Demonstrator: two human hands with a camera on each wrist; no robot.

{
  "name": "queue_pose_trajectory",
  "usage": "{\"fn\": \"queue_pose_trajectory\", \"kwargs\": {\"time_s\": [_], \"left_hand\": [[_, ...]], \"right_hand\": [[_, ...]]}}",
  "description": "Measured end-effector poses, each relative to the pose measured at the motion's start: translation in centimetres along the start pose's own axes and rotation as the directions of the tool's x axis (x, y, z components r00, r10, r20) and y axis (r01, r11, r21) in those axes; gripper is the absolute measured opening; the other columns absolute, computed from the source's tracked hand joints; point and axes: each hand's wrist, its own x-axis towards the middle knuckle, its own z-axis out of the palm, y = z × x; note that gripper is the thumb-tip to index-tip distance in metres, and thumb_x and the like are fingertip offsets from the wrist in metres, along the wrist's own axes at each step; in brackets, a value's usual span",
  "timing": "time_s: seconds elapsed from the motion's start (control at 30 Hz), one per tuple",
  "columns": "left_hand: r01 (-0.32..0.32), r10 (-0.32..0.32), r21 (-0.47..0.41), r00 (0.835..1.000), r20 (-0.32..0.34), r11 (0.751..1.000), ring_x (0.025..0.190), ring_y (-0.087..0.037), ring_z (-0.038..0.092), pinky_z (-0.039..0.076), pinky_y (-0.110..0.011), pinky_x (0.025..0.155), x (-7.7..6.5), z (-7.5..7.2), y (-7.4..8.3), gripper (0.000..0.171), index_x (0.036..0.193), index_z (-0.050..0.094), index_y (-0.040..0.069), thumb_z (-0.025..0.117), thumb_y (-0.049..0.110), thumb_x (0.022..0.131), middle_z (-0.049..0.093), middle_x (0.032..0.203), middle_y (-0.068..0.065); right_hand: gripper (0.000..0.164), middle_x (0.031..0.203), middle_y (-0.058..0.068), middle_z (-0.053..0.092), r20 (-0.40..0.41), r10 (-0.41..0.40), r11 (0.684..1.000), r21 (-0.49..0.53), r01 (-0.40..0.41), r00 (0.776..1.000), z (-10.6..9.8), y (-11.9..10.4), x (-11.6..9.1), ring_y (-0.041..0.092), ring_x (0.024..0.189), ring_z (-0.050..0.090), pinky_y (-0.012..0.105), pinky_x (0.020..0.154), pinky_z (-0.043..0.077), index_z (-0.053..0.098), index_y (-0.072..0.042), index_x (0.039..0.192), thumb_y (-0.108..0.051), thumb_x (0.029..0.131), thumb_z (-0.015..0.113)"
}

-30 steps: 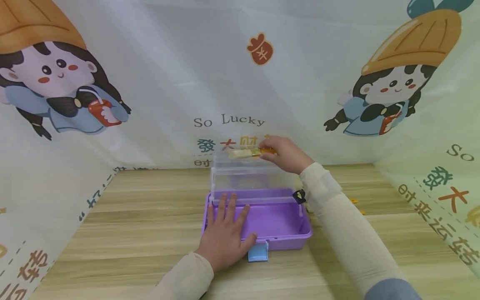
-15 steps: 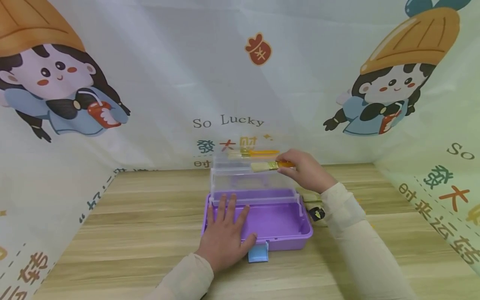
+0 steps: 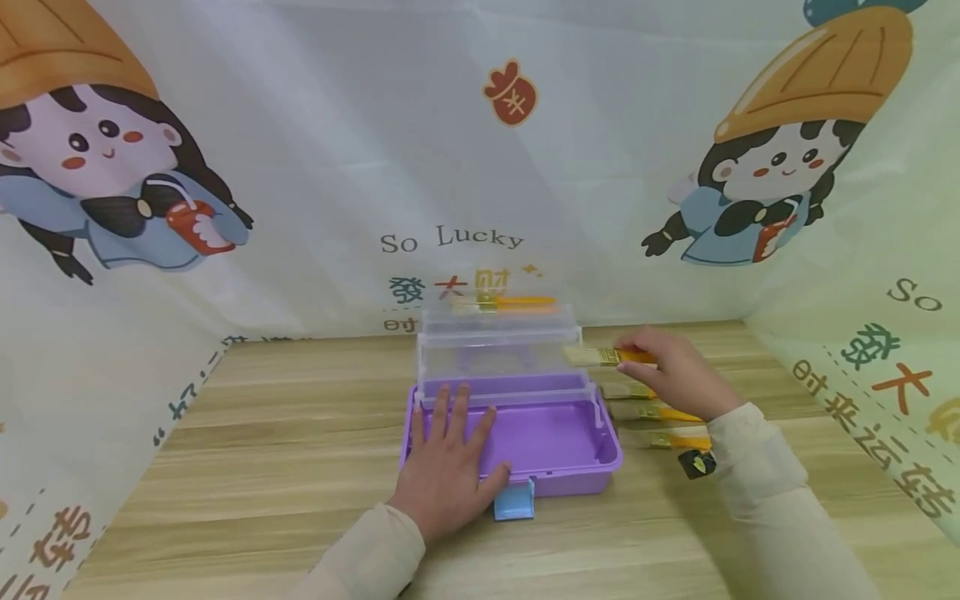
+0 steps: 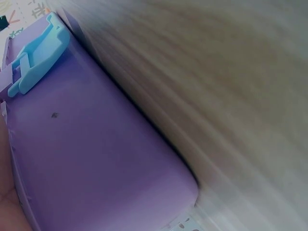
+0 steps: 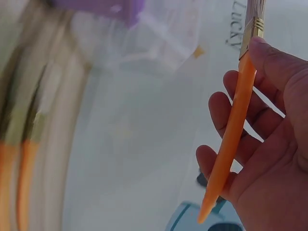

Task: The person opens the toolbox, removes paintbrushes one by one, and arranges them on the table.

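My right hand holds a flat paintbrush with an orange handle to the right of the purple box. In the right wrist view the thumb presses near the ferrule, and the fingers lie behind the orange handle. My left hand rests with spread fingers over the box's front left part. The box's clear lid stands raised behind, and its blue latch hangs at the front. Another paintbrush lies across the top of the raised lid parts.
Several paintbrushes, one of them a low-lying brush, lie side by side on the wooden table right of the box. A small black tag-like piece shows near the right sleeve. Printed cloth walls enclose the table behind and at the sides.
My right hand has taken a paintbrush from the top of the raised lid and carried it right and down. The brushes on the table have come into sight. My left hand stays put.
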Motion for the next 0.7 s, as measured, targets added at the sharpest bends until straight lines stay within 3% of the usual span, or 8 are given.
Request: {"fn": "queue_pose_trajectory", "kwargs": {"time_s": [0.43, 0.7], "left_hand": [[-0.002, 0.003, 0.004, 1.0, -0.016, 1.0, 0.148, -0.045, 0.006, 0.011, -0.067, 0.112, 0.2, 0.3, 0.0, 0.075, 0.154, 0.039, 0.016, 0.032, 0.065, 0.098, 0.015, 0.162, -0.024], [0.001, -0.001, -0.01, 1.0, -0.003, 1.0, 0.149, -0.044, 0.005, 0.012, -0.067, 0.112, 0.1, 0.3, 0.1, 0.074, 0.155, 0.038, 0.016, 0.032, 0.064, 0.098, 0.013, 0.162, -0.023]], "right_hand": [[0.023, 0.11, 0.015, 0.069, 0.075, 0.105, 0.993, -0.062, -0.101, 0.992, -0.5, 3.5, -5.9, 0.035, 0.102, 0.065, 0.054, 0.088, 0.05, 0.068, 0.0, 0.113, -0.01, 0.093, 0.069], [0.014, 0.097, 0.001, 0.07, 0.201, 0.059, 0.996, -0.071, -0.045, 0.978, 1.2, 5.2, -8.8, 0.022, 0.089, 0.066, 0.042, 0.08, 0.054, 0.07, -0.008, 0.1, -0.01, 0.087, 0.074]]}}
